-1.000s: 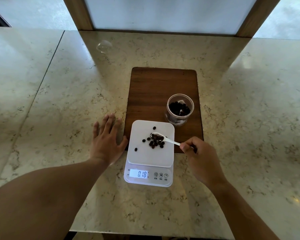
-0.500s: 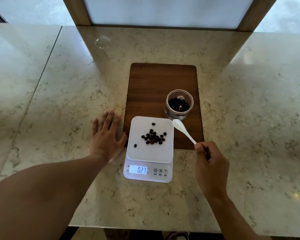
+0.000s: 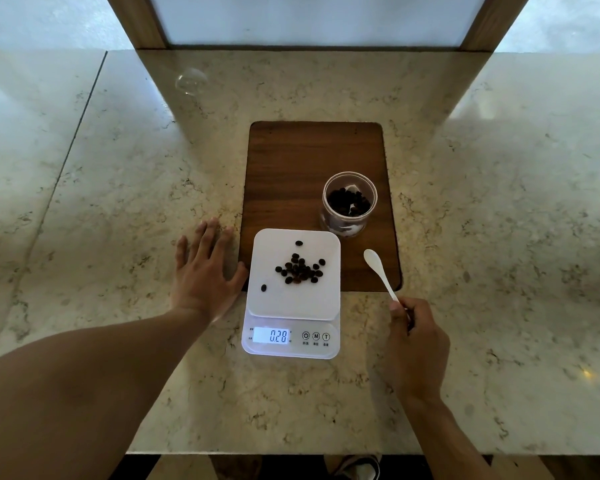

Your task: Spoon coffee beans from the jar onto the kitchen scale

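A white kitchen scale (image 3: 323, 299) stands at the near end of a wooden board, its display reading 0.28. A small heap of dark coffee beans (image 3: 300, 270) lies on its platform, with two strays apart from the heap. The clear jar (image 3: 349, 202) with beans at its bottom stands open on the board, behind and right of the scale. My right hand (image 3: 414, 344) grips the handle of a white spoon (image 3: 378, 268), whose empty bowl hovers right of the scale, below the jar. My left hand (image 3: 205, 271) lies flat on the counter beside the scale's left edge, fingers spread.
The brown wooden board (image 3: 298, 161) lies on a marble counter (image 3: 118, 188). A clear round lid-like object (image 3: 190, 81) rests at the back left. Wooden posts and a pale panel rise behind the counter. The counter's near edge runs below my arms.
The spoon tipped its beans onto the scale, then my right hand drew it back to the right, now empty. The reading rose from 0.18 to 0.28. My left hand stayed put.
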A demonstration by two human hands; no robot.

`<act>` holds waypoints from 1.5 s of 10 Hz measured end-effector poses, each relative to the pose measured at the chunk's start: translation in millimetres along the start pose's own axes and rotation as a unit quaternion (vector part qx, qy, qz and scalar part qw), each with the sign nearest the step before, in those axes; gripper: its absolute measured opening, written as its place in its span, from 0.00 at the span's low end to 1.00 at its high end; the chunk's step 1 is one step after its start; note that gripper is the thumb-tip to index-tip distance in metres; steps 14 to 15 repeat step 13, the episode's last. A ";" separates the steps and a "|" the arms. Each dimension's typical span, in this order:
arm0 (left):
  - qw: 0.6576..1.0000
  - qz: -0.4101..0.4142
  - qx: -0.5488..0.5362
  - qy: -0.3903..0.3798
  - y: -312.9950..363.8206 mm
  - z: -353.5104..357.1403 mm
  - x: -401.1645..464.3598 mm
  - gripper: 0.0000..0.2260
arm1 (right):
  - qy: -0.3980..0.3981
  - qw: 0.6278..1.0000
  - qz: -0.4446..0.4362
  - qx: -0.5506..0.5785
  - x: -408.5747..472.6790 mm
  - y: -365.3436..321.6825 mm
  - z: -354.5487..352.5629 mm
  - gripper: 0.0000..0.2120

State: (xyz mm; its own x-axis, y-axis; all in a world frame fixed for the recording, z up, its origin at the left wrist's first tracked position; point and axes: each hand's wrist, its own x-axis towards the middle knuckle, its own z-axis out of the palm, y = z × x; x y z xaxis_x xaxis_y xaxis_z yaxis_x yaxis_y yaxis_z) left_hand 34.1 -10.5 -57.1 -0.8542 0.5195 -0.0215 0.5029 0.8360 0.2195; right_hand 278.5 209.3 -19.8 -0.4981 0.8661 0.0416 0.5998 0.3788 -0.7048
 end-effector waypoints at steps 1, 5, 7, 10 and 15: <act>1.000 0.001 -0.001 0.002 0.4 0.0 -0.4 0.32 | 0.000 1.000 0.012 -0.005 -0.8 0.5 1.1 0.07; 1.000 0.003 -0.002 0.001 0.8 -2.3 -0.5 0.33 | -0.030 0.994 -0.016 -0.107 4.3 -11.8 3.0 0.06; 1.000 0.003 -0.007 0.001 1.7 -4.0 -0.2 0.33 | -0.045 0.986 -0.029 -0.160 8.6 -16.1 8.4 0.07; 1.000 0.000 0.002 -0.007 3.6 -6.2 0.1 0.33 | -0.053 0.985 -0.031 -0.160 12.5 -11.9 9.3 0.07; 1.000 -0.006 -0.001 -0.020 4.5 -9.7 -2.4 0.33 | -0.062 0.982 -0.056 -0.170 24.4 -26.9 3.8 0.19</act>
